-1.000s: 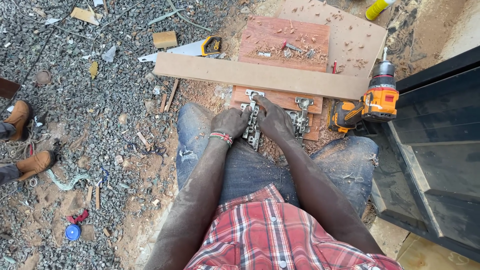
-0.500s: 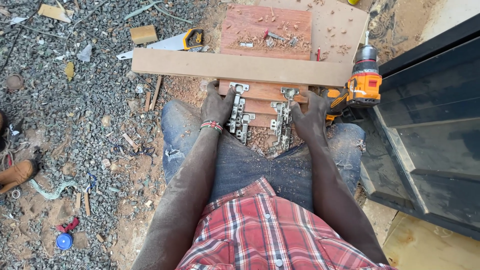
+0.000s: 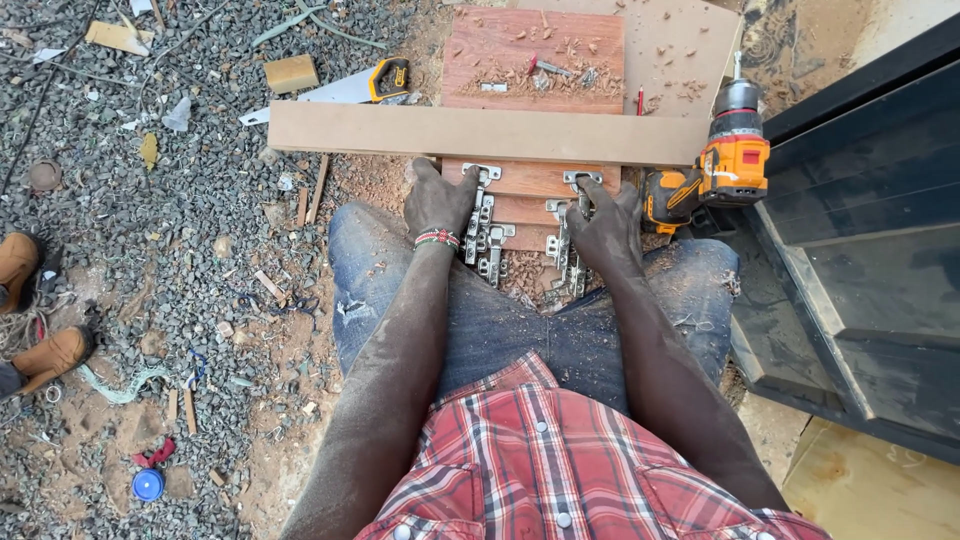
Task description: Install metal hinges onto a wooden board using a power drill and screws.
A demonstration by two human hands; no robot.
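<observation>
The person sits on the ground with the knees in dusty jeans, and both hands are down on a small reddish wooden panel (image 3: 530, 195) that lies between the legs. The left hand (image 3: 438, 203) rests flat near the panel's left edge, the fingers curled over it, just beside a metal cabinet hinge (image 3: 484, 225). The right hand (image 3: 603, 218) lies at three o'clock from the left one, well apart from it, and its fingers close on the top of a second hinge (image 3: 565, 250); how firmly it grips I cannot tell. More hinges lie loose between the two hands, on the panel and on the sawdust.

At twelve o'clock from the hands a long pale board (image 3: 480, 133) lies across, on top of a bigger reddish panel (image 3: 530, 50) with wood shavings. An orange cordless drill (image 3: 725, 165) stands at two o'clock from the right hand, near the board's end. A handsaw (image 3: 345, 88) with a yellow and black handle lies at eleven o'clock on the gravel. At nine o'clock, far off, brown shoes (image 3: 40, 350) of another person are seen.
</observation>
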